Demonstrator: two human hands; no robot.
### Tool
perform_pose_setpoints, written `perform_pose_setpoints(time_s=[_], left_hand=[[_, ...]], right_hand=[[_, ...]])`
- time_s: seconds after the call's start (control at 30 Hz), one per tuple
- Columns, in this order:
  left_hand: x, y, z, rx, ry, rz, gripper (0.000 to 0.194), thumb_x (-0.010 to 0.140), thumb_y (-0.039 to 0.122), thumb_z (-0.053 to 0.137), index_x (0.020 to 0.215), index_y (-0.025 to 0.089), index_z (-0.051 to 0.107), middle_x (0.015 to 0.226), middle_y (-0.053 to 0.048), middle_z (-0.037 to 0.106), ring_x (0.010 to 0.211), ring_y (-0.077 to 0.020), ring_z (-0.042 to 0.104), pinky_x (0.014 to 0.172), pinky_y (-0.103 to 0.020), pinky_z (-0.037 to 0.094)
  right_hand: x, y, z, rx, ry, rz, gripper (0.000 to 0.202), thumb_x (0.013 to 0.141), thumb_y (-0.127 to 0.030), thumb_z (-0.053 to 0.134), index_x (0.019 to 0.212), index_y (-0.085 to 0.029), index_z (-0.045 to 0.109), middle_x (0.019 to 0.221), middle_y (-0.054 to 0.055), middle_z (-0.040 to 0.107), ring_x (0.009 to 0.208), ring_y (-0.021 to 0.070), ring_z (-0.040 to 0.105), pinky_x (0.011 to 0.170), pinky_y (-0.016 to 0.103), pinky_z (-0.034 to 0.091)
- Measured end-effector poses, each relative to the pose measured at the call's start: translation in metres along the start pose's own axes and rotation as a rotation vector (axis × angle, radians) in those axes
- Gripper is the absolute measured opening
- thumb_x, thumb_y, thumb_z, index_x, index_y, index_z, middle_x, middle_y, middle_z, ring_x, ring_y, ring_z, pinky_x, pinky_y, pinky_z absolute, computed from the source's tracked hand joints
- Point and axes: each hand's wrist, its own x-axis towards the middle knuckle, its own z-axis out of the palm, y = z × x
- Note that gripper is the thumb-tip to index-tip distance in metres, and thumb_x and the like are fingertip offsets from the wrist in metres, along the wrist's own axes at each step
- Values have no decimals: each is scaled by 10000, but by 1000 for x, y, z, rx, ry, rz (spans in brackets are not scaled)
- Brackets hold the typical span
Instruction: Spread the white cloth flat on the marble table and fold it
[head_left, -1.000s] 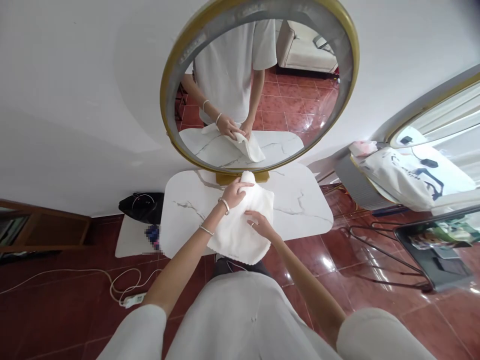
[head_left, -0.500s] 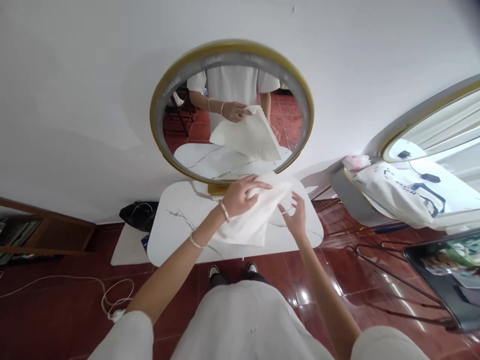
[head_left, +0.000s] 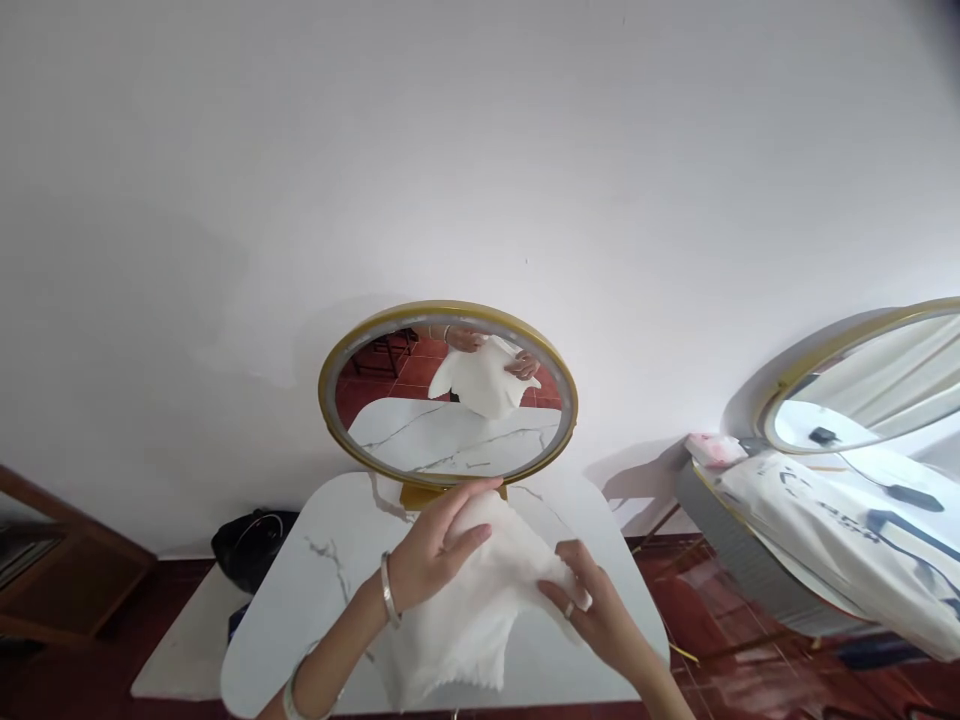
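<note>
Over a grey-veined white surface (head_left: 281,615), holding up a soft, scallop-edged white cloth (head_left: 480,600): pinching one end in the right hand (head_left: 596,608), clasping its top with the partly hidden left hand (head_left: 431,550). Beyond, partly blocking from view the base (head_left: 416,497) of a rounded, gold-rimmed mirror (head_left: 450,442).

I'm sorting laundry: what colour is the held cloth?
The cloth is white; head view shows it.

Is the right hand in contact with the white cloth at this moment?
Touching. The head view shows the right hand with its thumb and curled fingers closed on an edge of the white cloth.
</note>
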Motion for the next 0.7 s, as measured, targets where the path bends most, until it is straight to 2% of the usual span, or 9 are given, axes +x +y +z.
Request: perform_pose_setpoints(time_s=[0.13,0.2,0.27,0.33,0.4,0.5,0.57,0.7], left_hand=[[2,15,-15,61,-14,9,204,887,327,544,1069,260,607,1063,-12,677,996,-189,627,917,-309,479],[5,22,-22,109,-32,60,122,891,316,517,938,244,603,918,-1,664,853,-171,624,822,-295,488],[8,28,-32,166,-37,96,124,893,310,492,871,234,587,851,2,639,752,-153,592,740,-279,477],[10,30,-46,205,-39,102,122,879,309,492,829,227,568,795,11,611,660,-132,536,649,-252,449],[12,29,-63,217,-49,85,102,838,307,527,784,222,542,723,31,566,584,-110,463,562,-222,406],[13,21,-86,225,-70,54,97,782,303,562,746,219,528,698,43,540,558,-94,417,520,-195,388],[12,14,-96,244,-67,47,115,789,329,564,752,222,542,685,46,532,558,-94,417,524,-190,408],[6,0,-107,292,20,65,158,837,399,546,804,244,539,582,77,404,508,-95,383,494,-182,411]], right_hand=[[-14,0,5,-12,-82,67,240,931,-483,488,943,-269,595,790,24,659,701,184,609,645,268,512],[-20,7,6,-2,-81,72,307,881,-552,535,943,-271,642,823,51,681,743,217,634,660,294,529],[-23,15,2,-7,-78,96,359,838,-601,570,937,-270,669,867,61,696,782,234,643,677,312,535],[-22,17,-8,-12,-126,155,382,854,-610,542,818,-250,665,788,38,671,738,209,620,652,293,513],[-16,13,-22,21,-233,203,468,880,-609,499,657,-210,598,649,5,582,643,161,554,588,252,451],[-3,2,-44,138,-316,262,505,853,-629,528,636,-177,584,614,-14,525,598,120,480,550,224,375],[6,-3,-55,181,-271,310,471,806,-619,599,686,-165,632,634,-11,554,599,113,470,560,223,369],[20,-13,-71,131,-130,326,383,717,-541,724,674,-167,653,619,-17,574,577,98,435,549,221,345]])
